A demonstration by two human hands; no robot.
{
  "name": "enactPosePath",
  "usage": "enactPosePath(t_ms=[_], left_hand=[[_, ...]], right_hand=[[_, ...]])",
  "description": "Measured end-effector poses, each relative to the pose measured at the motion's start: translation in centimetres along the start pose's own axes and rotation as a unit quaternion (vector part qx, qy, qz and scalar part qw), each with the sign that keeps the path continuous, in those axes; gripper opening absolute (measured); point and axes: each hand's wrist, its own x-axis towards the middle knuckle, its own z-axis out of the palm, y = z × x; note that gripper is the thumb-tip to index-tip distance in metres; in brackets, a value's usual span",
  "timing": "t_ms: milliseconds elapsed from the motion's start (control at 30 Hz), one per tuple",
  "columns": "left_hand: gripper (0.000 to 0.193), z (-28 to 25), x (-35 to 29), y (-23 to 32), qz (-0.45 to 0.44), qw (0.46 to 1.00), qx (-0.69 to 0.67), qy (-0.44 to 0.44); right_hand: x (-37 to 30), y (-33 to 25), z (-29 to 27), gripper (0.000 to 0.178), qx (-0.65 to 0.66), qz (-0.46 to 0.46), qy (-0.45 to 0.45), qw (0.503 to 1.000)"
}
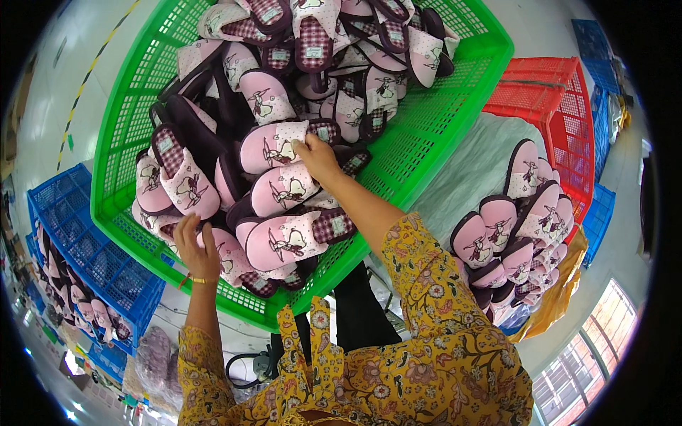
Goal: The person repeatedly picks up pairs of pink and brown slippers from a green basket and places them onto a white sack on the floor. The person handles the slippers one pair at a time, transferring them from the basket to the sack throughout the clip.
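1. Head view: my right hand (317,157) reaches into the big green mesh crate (433,135), its fingers pinching the edge of a pink slipper (273,148) with a cartoon figure on its upper. That slipper lies across the middle of the heap, so this grip is grasping it at the toe end, next to a checked insole.
2. My left hand (195,248) rests at the near left part of the pile, fingers spread and flat on another pink slipper (231,257); the grip is released, touching rather than clenching. A thin bracelet sits on that wrist.
3. The heap of slippers (305,78) fills the crate: pink uppers with the same cartoon print, dark purple soles, and plum-and-white checked insoles. Several insoles carry a small pale rectangular label (313,51) near the heel; the print on them is too small to read.
4. To my left stands a blue mesh crate (85,248), with more pink slippers in a row beside its outer edge.
5. To my right, a second pile of slippers (515,234) lies on a grey-white sheet (469,170), soles and uppers turned every way. Behind it is a red mesh crate (561,106), and further blue crates at the far right.
6. Yellow-and-black striped tape (89,71) runs along the pale floor at upper left.
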Motion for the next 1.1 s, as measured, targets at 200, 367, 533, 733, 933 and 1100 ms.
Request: enactPosePath(t_ms=[200,367,533,733,933,1100], left_hand=[[0.024,5.9,4.1,-1.1,0.012,0.999,-0.002,-0.049],[0.032,8.1,3.2,-2.5,-0.099,0.985,-0.115,-0.078],[0.053,8.7,5.7,0.9,-0.037,0.995,-0.087,-0.024],[0.047,10.4,9.8,4.0,0.018,0.978,0.141,-0.151],[0.051,11.3,11.2,1.6,0.028,0.980,0.128,-0.151],[0.077,12.1,12.5,0.7,0.007,0.979,0.068,-0.193]], right_hand=[[0.7,-3.8,-0.2,0.029,-0.189,-0.175,-0.047,0.965],[3.2,-6.2,0.8,0.023,-0.204,-0.339,-0.089,0.914],[6.8,-3.4,3.5,0.022,-0.243,-0.337,-0.122,0.901],[6.4,-3.7,3.4,0.016,-0.014,-0.266,-0.062,0.962],[13.7,7.5,-6.2,0.028,-0.254,-0.062,0.174,0.949],[16.3,12.3,-10.0,0.053,-0.450,0.055,0.111,0.884]])
